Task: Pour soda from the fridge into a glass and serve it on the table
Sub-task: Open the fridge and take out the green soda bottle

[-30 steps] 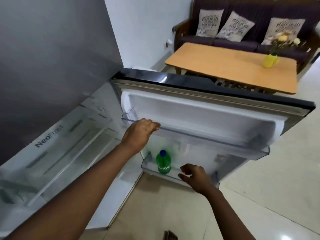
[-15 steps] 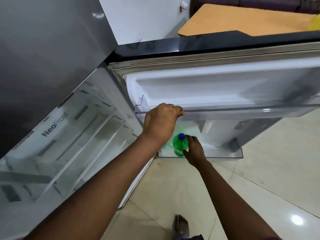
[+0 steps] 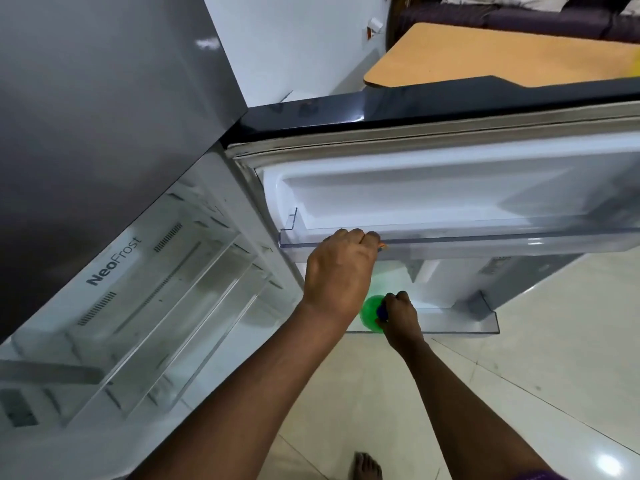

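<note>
The fridge door (image 3: 450, 188) stands open in front of me. A green soda bottle (image 3: 370, 311) with a blue cap stands in the door's bottom shelf (image 3: 457, 325). My right hand (image 3: 401, 318) is closed around the bottle's neck and cap from above. My left hand (image 3: 341, 271) grips the rim of the clear upper door shelf (image 3: 485, 242), partly hiding the bottle. The wooden table (image 3: 502, 57) lies beyond the door. No glass is in view.
The open fridge interior (image 3: 156, 306) with clear empty shelves is at the left, under the grey freezer door (image 3: 86, 116). A dark sofa (image 3: 502, 19) sits behind the table. Pale tiled floor (image 3: 519, 393) spreads below, with my bare foot (image 3: 367, 465) on it.
My right hand reached from the bottom shelf's rim to the bottle and closed over its neck. My head dropped closer to the door. The left hand stays on the upper shelf.
</note>
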